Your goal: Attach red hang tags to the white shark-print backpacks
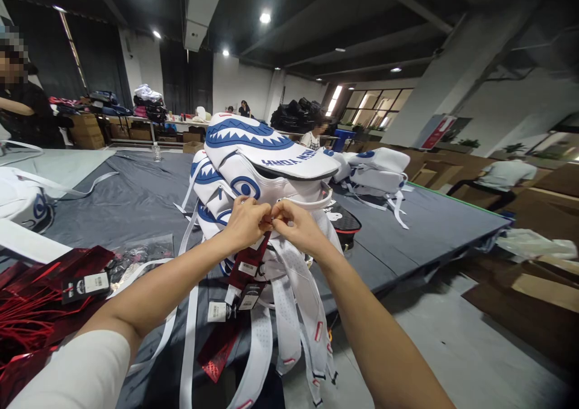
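A white backpack [266, 155] with blue shark-teeth print stands on the dark grey table [136, 198], its straps hanging toward me. My left hand [246, 222] and my right hand [294, 223] meet at its top handle, fingers pinched together on the small loop of a dark red hang tag [246, 264]. More tags and labels [235, 303] dangle below my hands among the white straps [298, 312].
A pile of shiny red tags [40, 300] lies at the left. More white backpacks sit at the far left [20, 201] and behind [380, 168]. People stand or sit in the background by cardboard boxes [85, 130]. The table edge drops to the floor at right.
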Action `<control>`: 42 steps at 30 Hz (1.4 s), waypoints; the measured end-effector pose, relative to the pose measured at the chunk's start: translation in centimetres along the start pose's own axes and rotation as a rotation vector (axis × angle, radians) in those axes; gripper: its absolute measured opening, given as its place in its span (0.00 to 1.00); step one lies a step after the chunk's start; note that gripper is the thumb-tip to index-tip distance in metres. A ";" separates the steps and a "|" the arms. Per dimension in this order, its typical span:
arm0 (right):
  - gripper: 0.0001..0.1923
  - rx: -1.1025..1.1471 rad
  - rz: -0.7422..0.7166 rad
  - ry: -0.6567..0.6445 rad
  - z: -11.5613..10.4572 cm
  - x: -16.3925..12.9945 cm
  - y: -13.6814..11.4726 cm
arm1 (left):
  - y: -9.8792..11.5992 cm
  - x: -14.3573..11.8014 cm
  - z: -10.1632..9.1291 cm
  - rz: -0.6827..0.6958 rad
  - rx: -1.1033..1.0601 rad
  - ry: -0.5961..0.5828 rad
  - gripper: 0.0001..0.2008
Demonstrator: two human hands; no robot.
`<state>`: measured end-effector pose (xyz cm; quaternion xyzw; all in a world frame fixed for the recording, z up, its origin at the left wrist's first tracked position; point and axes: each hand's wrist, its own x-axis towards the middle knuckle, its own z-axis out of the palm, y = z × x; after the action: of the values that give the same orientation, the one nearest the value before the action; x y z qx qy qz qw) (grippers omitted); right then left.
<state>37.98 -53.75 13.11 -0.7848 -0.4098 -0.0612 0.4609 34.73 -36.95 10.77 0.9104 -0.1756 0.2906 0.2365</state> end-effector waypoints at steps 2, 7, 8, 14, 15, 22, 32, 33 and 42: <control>0.04 -0.005 -0.006 0.005 0.0 0.0 0.1 | 0.0 0.0 0.1 0.022 0.028 0.013 0.04; 0.03 -0.053 -0.019 0.035 0.3 -0.1 0.2 | 0.0 -0.4 0.9 0.058 0.090 0.057 0.04; 0.04 -0.075 -0.017 0.041 0.4 -0.1 0.2 | 0.0 -0.6 1.0 0.060 0.098 0.055 0.05; 0.06 -0.230 -0.056 0.083 0.7 -0.4 0.5 | -0.2 -0.9 0.9 0.032 0.024 -0.074 0.09; 0.06 -0.225 -0.054 0.082 0.7 -0.4 0.5 | -0.3 -0.9 0.9 0.023 0.011 -0.085 0.09; 0.06 -0.117 -0.011 0.083 1.2 -0.3 0.5 | -0.4 -1.0 1.4 -0.046 -0.006 0.021 0.01; 0.05 -0.129 -0.020 0.124 1.7 -0.3 0.5 | -0.6 -1.2 0.9 -0.059 -0.031 0.001 0.03; 0.05 -0.129 -0.021 0.130 1.7 -0.3 0.4 | -0.5 -1.2 0.9 -0.070 -0.031 0.013 0.02; 0.08 -0.096 -0.039 0.200 2.0 -0.3 1.0 | -0.4 -1.3 0.7 -0.062 -0.027 0.047 0.01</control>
<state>37.88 -52.62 11.15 -0.7879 -0.3736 -0.1679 0.4599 34.23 -36.79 9.31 0.9050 -0.1455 0.3021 0.2619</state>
